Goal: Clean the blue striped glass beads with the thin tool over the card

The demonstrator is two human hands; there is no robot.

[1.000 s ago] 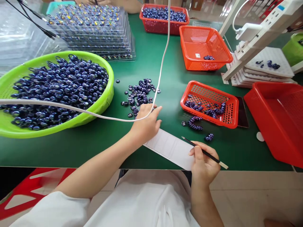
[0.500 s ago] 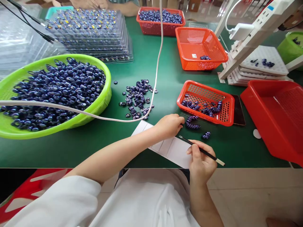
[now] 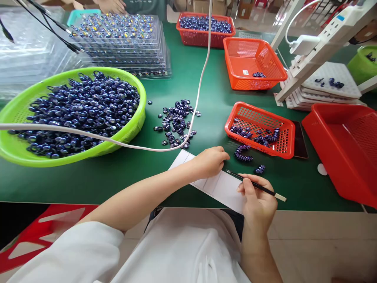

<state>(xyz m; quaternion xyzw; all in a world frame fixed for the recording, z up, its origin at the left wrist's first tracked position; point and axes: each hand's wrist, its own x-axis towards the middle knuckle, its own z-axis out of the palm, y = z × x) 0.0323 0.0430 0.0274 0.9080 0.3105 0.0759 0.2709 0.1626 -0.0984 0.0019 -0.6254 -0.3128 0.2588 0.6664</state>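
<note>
The white card [image 3: 226, 192] lies on the green counter [image 3: 153, 167] in front of the person, set at a slant, with dark lines ruled across it. The left hand [image 3: 208, 162] is over the card, its grip narrow, the fingertips drawn together near the card's far edge; whether they pinch a small piece cannot be told. The right hand [image 3: 259, 202] is at the card's right end, its grip closed around a slim black tool [image 3: 257, 184] with a pale end; the tool's fine tip points left, over the card's far edge and near the left hand.

Beyond the card's left end is a loose pile of glossy dark blue pieces [image 3: 176, 118]. Beyond and to the right of the card are a curved row of such pieces [image 3: 243, 154] and, nearer, a short cluster [image 3: 259, 169]. Past the curved row sits a small orange basket [image 3: 287, 139] with more pieces inside. Well to the right of the card are a white disc [image 3: 322, 169] and a large red tub [image 3: 341, 157]. Well to the left stands a lime green basket [image 3: 142, 108], heaped with looped dark blue pieces. A white cable [image 3: 201, 84] hangs in view beyond the card.
</note>
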